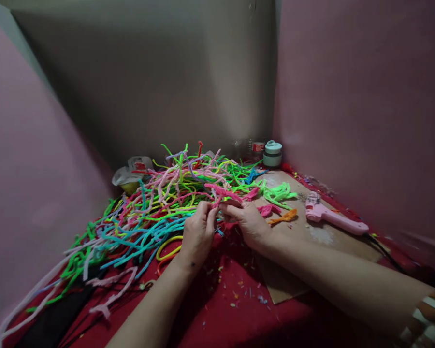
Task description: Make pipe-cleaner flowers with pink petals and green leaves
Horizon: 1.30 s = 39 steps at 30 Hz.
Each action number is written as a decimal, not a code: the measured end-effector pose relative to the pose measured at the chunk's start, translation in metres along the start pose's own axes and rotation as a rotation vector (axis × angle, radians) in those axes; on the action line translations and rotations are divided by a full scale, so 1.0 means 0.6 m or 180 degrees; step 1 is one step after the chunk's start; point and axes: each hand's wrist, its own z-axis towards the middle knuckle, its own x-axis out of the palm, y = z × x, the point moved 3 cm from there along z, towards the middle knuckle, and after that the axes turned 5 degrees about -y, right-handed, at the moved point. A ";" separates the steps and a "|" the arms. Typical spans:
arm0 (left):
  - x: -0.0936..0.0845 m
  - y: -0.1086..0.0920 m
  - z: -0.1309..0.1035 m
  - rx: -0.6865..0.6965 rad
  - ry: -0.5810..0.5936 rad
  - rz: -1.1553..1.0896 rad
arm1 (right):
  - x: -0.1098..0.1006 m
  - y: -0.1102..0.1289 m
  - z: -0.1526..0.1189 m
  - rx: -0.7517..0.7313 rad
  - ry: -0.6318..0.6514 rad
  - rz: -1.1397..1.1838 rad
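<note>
At the lower left of the frame, a pale pink stem [125,286] lies bent on the red cloth [217,309]. Above it, a heap of fuzzy stems [166,208] in green, pink, turquoise and yellow spreads from the left side to the middle, with a crumpled white bag [121,177] at its back edge.

In the centre, the left hand [198,231] comes up from the bottom edge, thumb and forefinger closed in a pinch on the near end of a pink fuzzy piece [224,191]. This piece lies just beyond the fingers of both hands, touching them; its long axis runs crosswise, from upper left of the fingertips to slightly lower right. Most of its length is on the right hand's side, so the right hand [252,224] is the nearer to it. That hand's fingers are also drawn together at the near end, almost meeting the left ones; their exact contact is hidden.

Farther right, a lidded jar [272,155] stands at the back. A green bundle [279,194] and an orange piece [284,218] lie on the brown board [348,249], and a pink glue gun [335,220] rests toward its right edge.
</note>
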 end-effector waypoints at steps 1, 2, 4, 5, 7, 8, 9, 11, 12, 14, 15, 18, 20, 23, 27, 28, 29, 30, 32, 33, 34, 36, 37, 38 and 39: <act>0.000 0.000 -0.001 0.0013 -0.0018 0.0022 | 0.000 -0.002 0.000 -0.0019 0.0050 0.0028; 0.001 -0.001 -0.002 0.0029 -0.0027 0.0034 | 0.000 -0.003 0.000 -0.0016 0.0099 0.0055; 0.000 -0.002 -0.002 0.0050 -0.0032 0.0037 | 0.001 -0.004 -0.001 0.0048 0.0166 0.0106; -0.001 -0.002 -0.001 0.0058 -0.0029 0.0034 | 0.002 -0.004 -0.002 0.0095 0.0181 0.0124; -0.004 -0.002 0.000 0.0095 -0.0060 0.0035 | 0.004 -0.002 -0.004 0.0179 0.0196 0.0105; -0.005 -0.001 0.001 0.0124 -0.0091 0.0041 | 0.005 -0.001 -0.004 0.0206 0.0218 0.0075; -0.007 0.000 0.002 0.0157 -0.0111 0.0056 | 0.005 -0.001 -0.004 0.0212 0.0229 0.0062; -0.007 0.002 0.003 0.0211 -0.0121 0.0111 | 0.003 -0.003 -0.001 0.0182 0.0259 0.0039; -0.006 0.004 0.003 0.0222 -0.0107 0.0138 | 0.001 -0.004 0.000 0.0134 0.0269 0.0025; -0.005 0.006 0.003 0.0209 -0.0073 0.0154 | -0.004 -0.007 0.003 0.0018 0.0290 -0.0099; -0.004 0.006 0.003 0.0188 -0.0070 0.0140 | -0.005 -0.007 0.004 -0.0036 0.0305 -0.0199; -0.004 0.006 0.003 0.0127 -0.0087 0.0095 | -0.007 -0.005 0.003 -0.0165 0.0288 -0.0379; -0.005 0.006 0.004 0.0094 -0.0092 0.0083 | -0.008 -0.001 0.001 -0.0224 0.0202 -0.0325; -0.003 0.005 0.003 -0.0072 -0.0041 -0.0135 | -0.008 0.001 0.001 -0.0294 0.0051 -0.0215; 0.004 0.001 0.001 -0.0802 0.0241 -0.1241 | -0.009 -0.002 0.004 -0.0410 0.0032 -0.0013; 0.006 -0.001 0.000 -0.1044 0.0328 -0.1568 | -0.009 -0.003 0.005 -0.0415 0.0073 0.0034; 0.009 -0.003 -0.001 -0.1276 0.0414 -0.1865 | -0.010 -0.004 0.005 -0.0403 0.0114 0.0078; 0.010 -0.005 -0.002 -0.1482 0.0497 -0.2124 | -0.010 -0.005 0.006 -0.0369 0.0149 0.0116; 0.013 -0.009 -0.003 -0.1772 0.0656 -0.2557 | -0.011 -0.009 0.006 -0.0257 0.0156 0.0176; 0.014 -0.010 -0.003 -0.1860 0.0746 -0.2741 | -0.011 -0.012 0.005 -0.0192 0.0138 0.0222; 0.015 -0.011 -0.004 -0.1913 0.0844 -0.2917 | -0.010 -0.014 0.005 -0.0120 0.0113 0.0285; 0.016 -0.012 -0.005 -0.1959 0.1049 -0.3230 | -0.009 -0.019 0.005 0.0025 0.0043 0.0478; 0.017 -0.012 -0.005 -0.1976 0.1146 -0.3366 | -0.008 -0.020 0.006 0.0097 -0.0001 0.0598; 0.018 -0.011 -0.006 -0.1996 0.1241 -0.3484 | -0.008 -0.021 0.006 0.0171 -0.0040 0.0711; 0.018 -0.010 -0.007 -0.2014 0.1325 -0.3591 | -0.007 -0.021 0.006 0.0252 -0.0056 0.0791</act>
